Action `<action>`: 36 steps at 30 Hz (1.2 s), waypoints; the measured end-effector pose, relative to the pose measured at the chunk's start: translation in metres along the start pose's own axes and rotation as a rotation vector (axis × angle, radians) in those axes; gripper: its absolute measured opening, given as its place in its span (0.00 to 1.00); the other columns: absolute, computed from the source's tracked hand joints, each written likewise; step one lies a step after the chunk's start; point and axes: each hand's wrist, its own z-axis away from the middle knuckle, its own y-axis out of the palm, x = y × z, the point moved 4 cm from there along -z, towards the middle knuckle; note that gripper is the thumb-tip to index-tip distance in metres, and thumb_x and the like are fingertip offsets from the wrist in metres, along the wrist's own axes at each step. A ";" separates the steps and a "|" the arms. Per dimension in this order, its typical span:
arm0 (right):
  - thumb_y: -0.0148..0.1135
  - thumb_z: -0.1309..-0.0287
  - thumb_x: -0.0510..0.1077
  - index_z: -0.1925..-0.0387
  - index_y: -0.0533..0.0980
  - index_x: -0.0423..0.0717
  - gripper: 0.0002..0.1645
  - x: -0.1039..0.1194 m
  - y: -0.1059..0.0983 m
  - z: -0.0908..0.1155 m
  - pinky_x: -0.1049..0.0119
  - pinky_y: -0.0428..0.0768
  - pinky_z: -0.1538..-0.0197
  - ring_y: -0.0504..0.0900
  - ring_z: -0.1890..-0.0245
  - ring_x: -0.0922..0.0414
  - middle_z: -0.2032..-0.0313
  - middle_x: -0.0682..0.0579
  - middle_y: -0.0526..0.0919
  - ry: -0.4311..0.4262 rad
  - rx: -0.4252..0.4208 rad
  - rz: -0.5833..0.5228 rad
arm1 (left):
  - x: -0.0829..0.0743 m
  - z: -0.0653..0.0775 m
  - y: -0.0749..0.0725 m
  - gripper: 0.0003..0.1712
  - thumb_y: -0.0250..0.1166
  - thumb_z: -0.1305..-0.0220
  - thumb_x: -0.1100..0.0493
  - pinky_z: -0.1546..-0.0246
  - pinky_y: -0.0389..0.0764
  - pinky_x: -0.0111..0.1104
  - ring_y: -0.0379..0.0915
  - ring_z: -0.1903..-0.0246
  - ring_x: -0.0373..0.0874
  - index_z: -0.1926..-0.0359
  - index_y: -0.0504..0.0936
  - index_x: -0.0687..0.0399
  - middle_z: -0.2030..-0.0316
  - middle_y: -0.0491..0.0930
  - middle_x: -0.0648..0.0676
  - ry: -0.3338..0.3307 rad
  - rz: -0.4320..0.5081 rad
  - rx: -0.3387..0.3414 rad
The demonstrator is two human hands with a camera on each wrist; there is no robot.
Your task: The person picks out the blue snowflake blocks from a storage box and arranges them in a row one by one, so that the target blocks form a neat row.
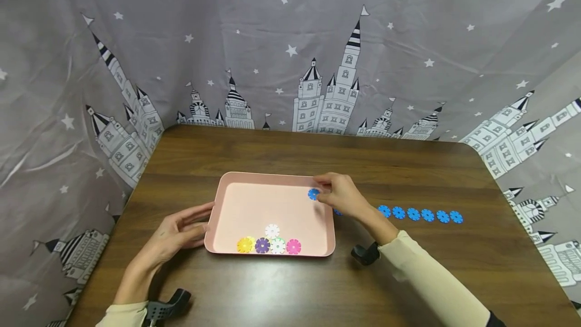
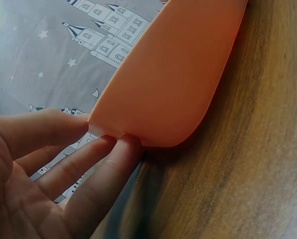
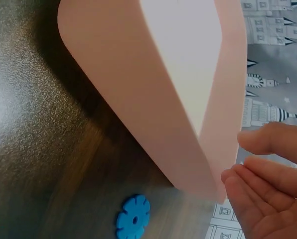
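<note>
A shallow pink tray (image 1: 277,211) lies on the table between both hands. My left hand (image 1: 174,233) touches the tray's left end with straight fingers; in the left wrist view its thumb meets the rim and the fingertips (image 2: 131,142) rest low against the outer wall. My right hand (image 1: 342,196) is over the tray's far right corner. A blue notched disc (image 1: 313,194) shows inside the tray beside its fingertips. In the right wrist view a gap separates thumb and fingers (image 3: 235,181) at the rim, with nothing visible between them.
White, yellow, purple and pink notched discs (image 1: 293,246) lie along the tray's near side. Right of the tray, a row of blue discs (image 1: 413,214) runs across the wooden table (image 1: 408,165). One blue disc (image 3: 133,217) sits beside the tray's right wall. A patterned curtain (image 1: 254,24) hangs behind.
</note>
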 end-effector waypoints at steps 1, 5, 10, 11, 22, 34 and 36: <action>0.68 0.51 0.34 0.46 0.79 0.33 0.27 0.000 0.001 -0.002 0.65 0.81 0.60 0.79 0.60 0.50 0.53 0.41 0.82 0.000 0.005 0.018 | 0.000 0.000 0.000 0.34 0.61 0.31 0.67 0.56 0.85 0.39 0.78 0.49 0.40 0.29 0.58 0.74 0.33 0.58 0.76 0.002 0.001 0.002; 0.67 0.53 0.34 0.49 0.81 0.35 0.24 0.000 0.007 -0.008 0.67 0.75 0.65 0.74 0.65 0.53 0.62 0.42 0.81 -0.022 0.025 0.102 | -0.001 0.000 0.000 0.34 0.61 0.31 0.67 0.57 0.85 0.39 0.78 0.49 0.40 0.30 0.58 0.74 0.33 0.58 0.77 0.008 0.001 0.004; 0.65 0.58 0.32 0.58 0.83 0.36 0.19 0.003 0.015 -0.014 0.68 0.72 0.69 0.72 0.70 0.55 0.68 0.44 0.80 -0.098 0.052 0.207 | -0.002 0.000 0.000 0.34 0.61 0.32 0.67 0.57 0.85 0.40 0.78 0.50 0.41 0.30 0.58 0.74 0.33 0.59 0.76 0.013 -0.002 0.003; 0.65 0.58 0.31 0.61 0.82 0.35 0.16 0.004 0.016 -0.015 0.68 0.71 0.70 0.71 0.71 0.56 0.69 0.45 0.79 -0.109 0.063 0.231 | -0.002 0.000 0.000 0.34 0.60 0.32 0.67 0.57 0.85 0.40 0.78 0.49 0.41 0.30 0.58 0.75 0.33 0.59 0.76 0.012 -0.002 0.005; 0.64 0.52 0.27 0.68 0.80 0.34 0.07 0.011 0.035 -0.017 0.64 0.75 0.65 0.71 0.68 0.54 0.70 0.46 0.78 -0.201 0.127 0.337 | -0.001 0.000 0.000 0.34 0.61 0.32 0.67 0.57 0.85 0.40 0.78 0.49 0.41 0.30 0.59 0.74 0.33 0.58 0.77 0.013 0.006 0.006; 0.65 0.52 0.26 0.58 0.82 0.34 0.16 0.007 0.042 -0.019 0.58 0.82 0.51 0.78 0.59 0.52 0.59 0.45 0.83 -0.181 0.079 0.293 | -0.001 0.001 0.001 0.34 0.60 0.31 0.68 0.57 0.85 0.40 0.78 0.49 0.41 0.29 0.58 0.74 0.33 0.58 0.77 0.001 0.015 0.011; 0.66 0.51 0.26 0.57 0.83 0.34 0.16 0.007 0.043 -0.019 0.56 0.81 0.46 0.80 0.54 0.50 0.56 0.44 0.84 -0.181 0.073 0.291 | -0.002 0.002 0.000 0.34 0.60 0.31 0.68 0.57 0.85 0.40 0.78 0.50 0.41 0.29 0.58 0.74 0.33 0.58 0.77 -0.002 0.013 0.007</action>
